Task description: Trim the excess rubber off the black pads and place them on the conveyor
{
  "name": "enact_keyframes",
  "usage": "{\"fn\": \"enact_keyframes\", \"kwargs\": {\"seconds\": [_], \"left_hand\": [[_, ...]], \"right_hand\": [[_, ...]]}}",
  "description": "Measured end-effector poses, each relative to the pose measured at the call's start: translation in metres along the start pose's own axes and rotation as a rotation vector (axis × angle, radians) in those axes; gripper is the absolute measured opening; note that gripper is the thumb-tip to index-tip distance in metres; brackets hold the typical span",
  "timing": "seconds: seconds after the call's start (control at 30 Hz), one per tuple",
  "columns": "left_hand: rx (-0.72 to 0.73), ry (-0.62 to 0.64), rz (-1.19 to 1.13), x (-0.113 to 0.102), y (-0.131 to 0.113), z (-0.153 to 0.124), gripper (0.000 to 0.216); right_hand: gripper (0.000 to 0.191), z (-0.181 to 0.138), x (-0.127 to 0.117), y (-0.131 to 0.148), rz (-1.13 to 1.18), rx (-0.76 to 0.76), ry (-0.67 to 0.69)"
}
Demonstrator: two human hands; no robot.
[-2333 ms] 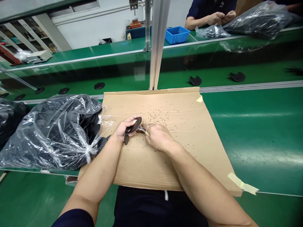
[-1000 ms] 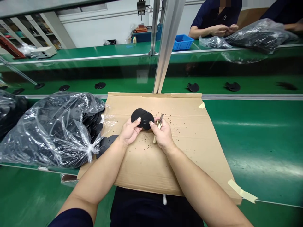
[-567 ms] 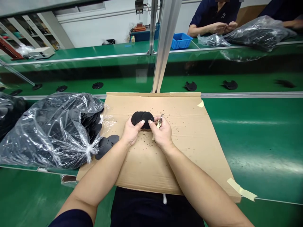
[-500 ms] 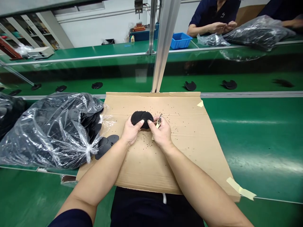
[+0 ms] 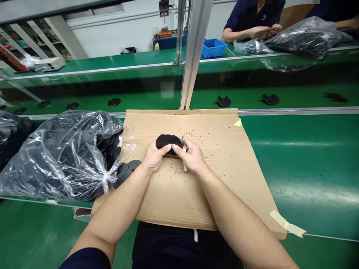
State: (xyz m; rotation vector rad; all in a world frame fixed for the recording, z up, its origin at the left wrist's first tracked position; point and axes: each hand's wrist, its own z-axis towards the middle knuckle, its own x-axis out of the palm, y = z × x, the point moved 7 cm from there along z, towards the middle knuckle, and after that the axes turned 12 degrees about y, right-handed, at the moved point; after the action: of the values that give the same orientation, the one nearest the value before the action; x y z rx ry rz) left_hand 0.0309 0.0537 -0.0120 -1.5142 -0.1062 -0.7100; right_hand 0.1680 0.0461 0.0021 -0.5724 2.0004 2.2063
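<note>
Overlapping thin black plastic discs (image 5: pixel 167 142) are held fanned out above the cardboard sheet (image 5: pixel 179 201). My left hand (image 5: pixel 154 156) is closed on their left side, its thumb lying across the front. My right hand (image 5: pixel 193 156) grips their right side with the thumb tip. Tucked in that same hand is a pair of small nippers (image 5: pixel 184 148) with pale handles and metal jaws pointing away from me. The fingers behind the discs are mostly hidden. Small dark scraps are scattered over the cardboard around both hands.
To the left, a clear plastic bag (image 5: pixel 61 160) full of black discs spills some loose discs (image 5: pixel 126 172) onto the cardboard. Tape (image 5: pixel 287 224) fixes a near corner. A metal post (image 5: pixel 193 56) rises behind; black pieces (image 5: pixel 223 101) lie on the green belt. A co-worker (image 5: pixel 255 22) sits opposite.
The nippers have turned more upright in my right hand. My right thumb has slid left across the discs, close to the left thumb. The discs have tilted and dropped slightly.
</note>
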Motion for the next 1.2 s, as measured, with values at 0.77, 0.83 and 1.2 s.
{"fn": "enact_keyframes", "kwargs": {"seconds": [0.77,0.83,1.2], "left_hand": [[-0.055,0.031,-0.074,0.007,0.005,0.0,0.036],[-0.07,-0.013,-0.106,0.003,0.007,0.001,0.04],[-0.328,0.018,-0.324,-0.004,0.021,0.001,0.027]], "right_hand": [[0.032,-0.002,-0.005,0.005,0.053,-0.032,-0.074],[0.031,-0.005,-0.004,0.009,0.001,-0.041,-0.129],[0.013,-0.018,0.005,0.04,-0.161,-0.452,-0.121]]}}
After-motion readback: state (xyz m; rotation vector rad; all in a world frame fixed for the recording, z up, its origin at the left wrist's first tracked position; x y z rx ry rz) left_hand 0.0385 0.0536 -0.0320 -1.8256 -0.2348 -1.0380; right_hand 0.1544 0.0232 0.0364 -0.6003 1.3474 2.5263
